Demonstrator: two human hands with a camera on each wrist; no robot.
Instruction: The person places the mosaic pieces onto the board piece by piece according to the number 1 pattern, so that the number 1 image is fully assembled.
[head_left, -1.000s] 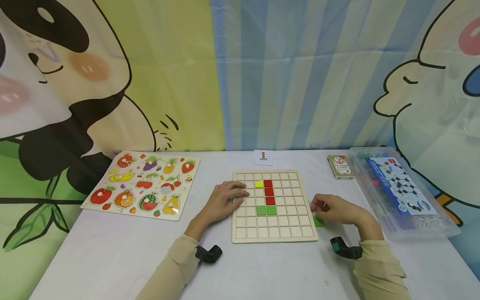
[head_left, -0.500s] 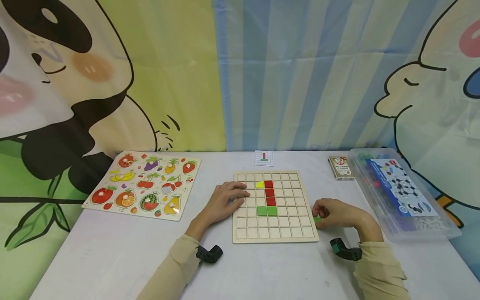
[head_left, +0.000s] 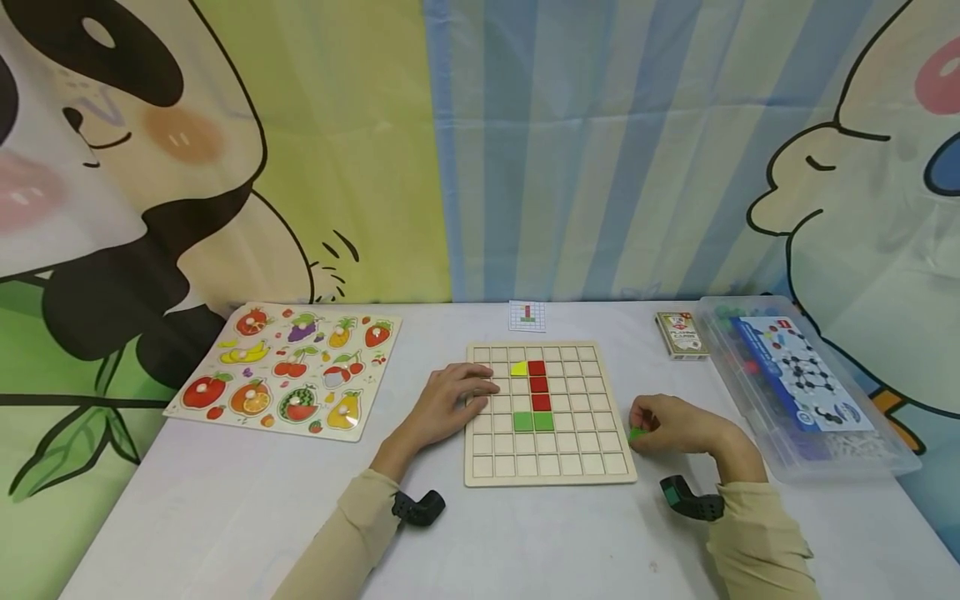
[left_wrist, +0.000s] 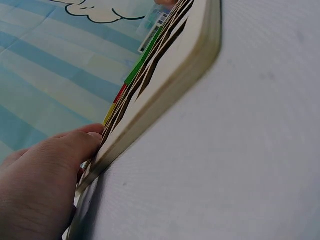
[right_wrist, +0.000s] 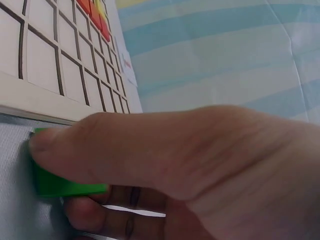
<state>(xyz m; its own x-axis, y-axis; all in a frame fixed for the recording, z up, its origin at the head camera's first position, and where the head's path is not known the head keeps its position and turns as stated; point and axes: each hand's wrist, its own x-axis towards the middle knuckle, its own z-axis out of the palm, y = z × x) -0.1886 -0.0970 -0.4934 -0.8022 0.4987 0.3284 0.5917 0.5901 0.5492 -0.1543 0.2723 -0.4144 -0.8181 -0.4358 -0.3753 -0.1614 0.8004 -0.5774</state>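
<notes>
In the head view a wooden grid board [head_left: 483, 467] lies on the table. Several tiles sit in its cells: a yellow piece [head_left: 519, 368], a column of red squares [head_left: 539, 384] and two green squares [head_left: 533, 422]. My left hand [head_left: 450, 403] rests on the board's left edge with relaxed fingers, and the left wrist view shows its thumb by that edge. Just off the board's right edge, my right hand [head_left: 675, 423] pinches a green tile [right_wrist: 60, 185]. The thumb covers part of this tile's face in the right wrist view, with fingers beneath.
A small pattern card [head_left: 527, 316] lies behind the board. To the left is a fruit puzzle board [head_left: 258, 368]. At the right are a playing-card box [head_left: 681, 335] and a clear plastic case [head_left: 757, 442]. A printed curtain [head_left: 585, 150] hangs behind the white table [head_left: 540, 542].
My right hand has lowered to the green tile on the table, pinched it and shifted slightly right, away from the board's edge. The left hand has stayed in place.
</notes>
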